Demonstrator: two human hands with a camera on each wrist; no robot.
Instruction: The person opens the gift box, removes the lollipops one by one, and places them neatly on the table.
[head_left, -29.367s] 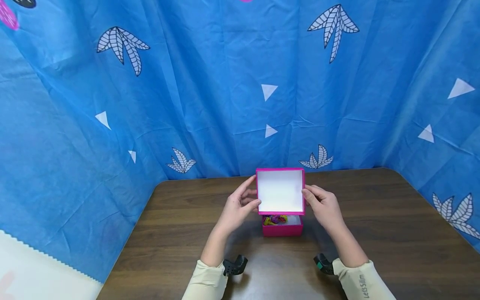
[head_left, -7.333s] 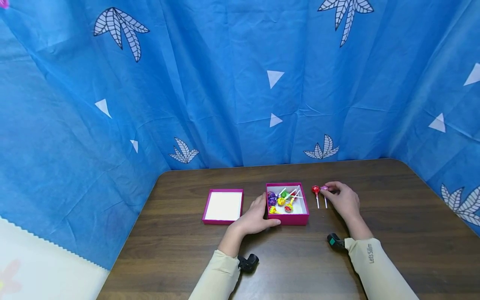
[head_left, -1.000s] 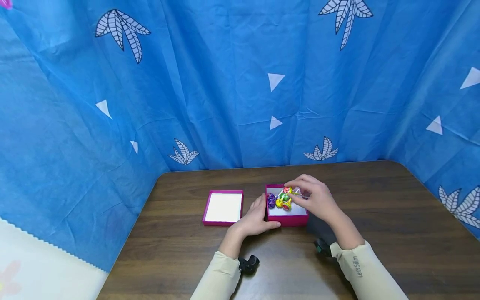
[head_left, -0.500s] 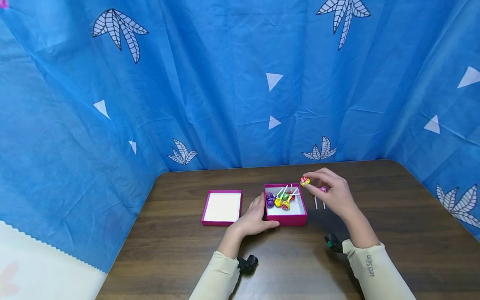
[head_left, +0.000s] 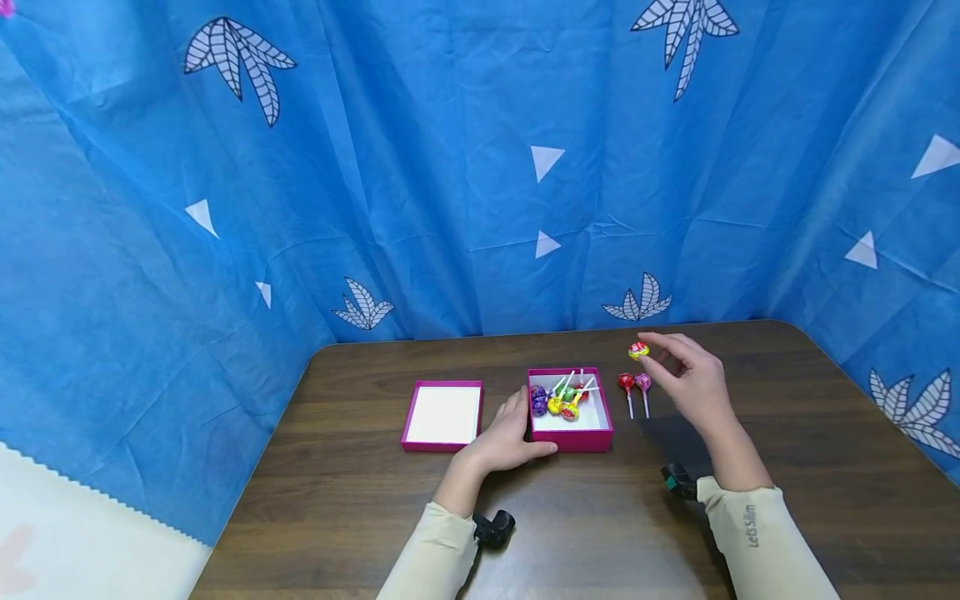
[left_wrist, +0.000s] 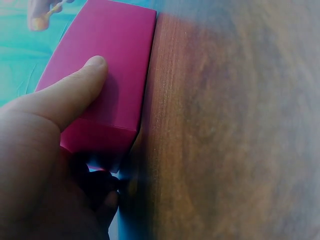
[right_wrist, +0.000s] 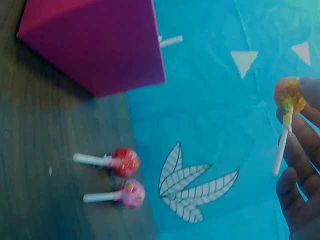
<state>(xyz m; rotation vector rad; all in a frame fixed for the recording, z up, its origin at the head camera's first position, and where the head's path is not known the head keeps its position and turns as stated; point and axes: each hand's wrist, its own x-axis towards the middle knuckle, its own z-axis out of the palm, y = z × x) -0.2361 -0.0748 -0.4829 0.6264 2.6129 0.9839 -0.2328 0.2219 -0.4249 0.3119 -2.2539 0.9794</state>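
Here's the dark wood desk, and nearest on it we have our left grip, fingers straight along the left wall of the pink box, thumb laid on its front. It presses rather than pinches, and we judge that brace right: enough to steady, not enough to shove. The lid lies white side up, off to the left. Inside the box, a cluster of wrapped lollipops; right of it, on the desk, the red lollipop and pink lollipop sit side by side, sticks toward us. Farther out, our right grip is up, thumb and finger closed on a yellow-and-red lollipop, in the air near that pair; over it or beyond, we can't quite say. Its stick pokes free beside the other fingers. For this carry, we'd want a light pinch on the head, stick clear of the fingers, neighbours unbrushed. Behind everything hangs the blue curtain.
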